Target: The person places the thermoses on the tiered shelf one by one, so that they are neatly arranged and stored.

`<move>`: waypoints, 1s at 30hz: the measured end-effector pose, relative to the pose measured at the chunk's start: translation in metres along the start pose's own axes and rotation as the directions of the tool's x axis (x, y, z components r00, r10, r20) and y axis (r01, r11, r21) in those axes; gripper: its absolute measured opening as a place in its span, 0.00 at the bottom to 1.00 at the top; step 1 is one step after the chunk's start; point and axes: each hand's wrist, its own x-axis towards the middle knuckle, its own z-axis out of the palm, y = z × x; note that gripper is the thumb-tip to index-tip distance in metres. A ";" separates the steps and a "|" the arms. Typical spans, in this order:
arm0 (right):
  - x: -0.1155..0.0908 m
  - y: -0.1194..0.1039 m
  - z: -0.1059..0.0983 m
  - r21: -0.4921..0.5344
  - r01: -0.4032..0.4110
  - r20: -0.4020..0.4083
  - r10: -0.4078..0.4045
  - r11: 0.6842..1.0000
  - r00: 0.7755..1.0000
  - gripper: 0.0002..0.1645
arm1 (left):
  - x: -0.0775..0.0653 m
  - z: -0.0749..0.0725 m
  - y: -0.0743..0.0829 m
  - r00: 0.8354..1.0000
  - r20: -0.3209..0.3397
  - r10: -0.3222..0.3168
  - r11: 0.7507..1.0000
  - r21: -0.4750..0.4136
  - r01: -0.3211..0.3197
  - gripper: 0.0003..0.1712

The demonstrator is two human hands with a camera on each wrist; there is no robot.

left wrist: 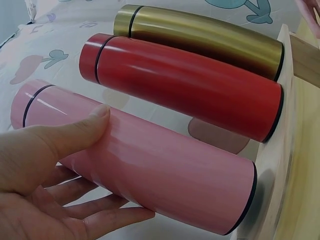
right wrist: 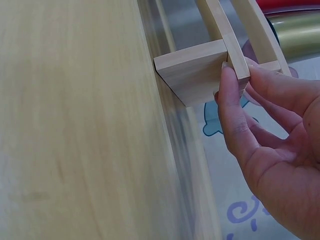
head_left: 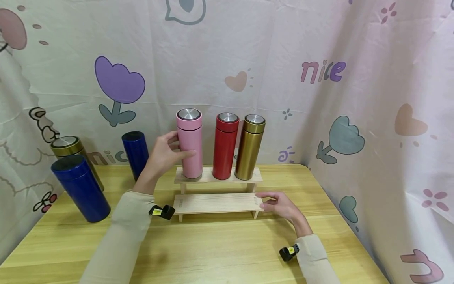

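My left hand (head_left: 164, 154) holds a pink thermos bottle (head_left: 191, 157), thumb across its front and fingers around the far side. That bottle stands at the left end of the upper shelf of a two-tier wooden rack (head_left: 216, 203); in the left wrist view its dark-rimmed base (left wrist: 247, 205) is right at the shelf. Beside it on the same tier are a red thermos bottle (head_left: 224, 152) and a gold thermos bottle (head_left: 250, 152). With thumb and fingers, my right hand (head_left: 281, 206) pinches the right end of the lower shelf, whose edge (right wrist: 235, 55) shows between them.
On the left of the wooden table (head_left: 213, 252) stand a large blue bottle (head_left: 83, 191), a gold bottle (head_left: 67, 146) partly hidden behind it, and a smaller blue bottle (head_left: 135, 152) beyond my left forearm. A printed curtain (head_left: 269, 47) hangs along the back and sides.
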 end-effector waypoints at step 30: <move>-0.001 -0.002 0.000 -0.033 -0.036 -0.013 0.035 0.999 0.999 0.30 | 0.006 0.018 -0.002 1.000 -0.005 -0.006 1.000 -0.013 0.006 0.46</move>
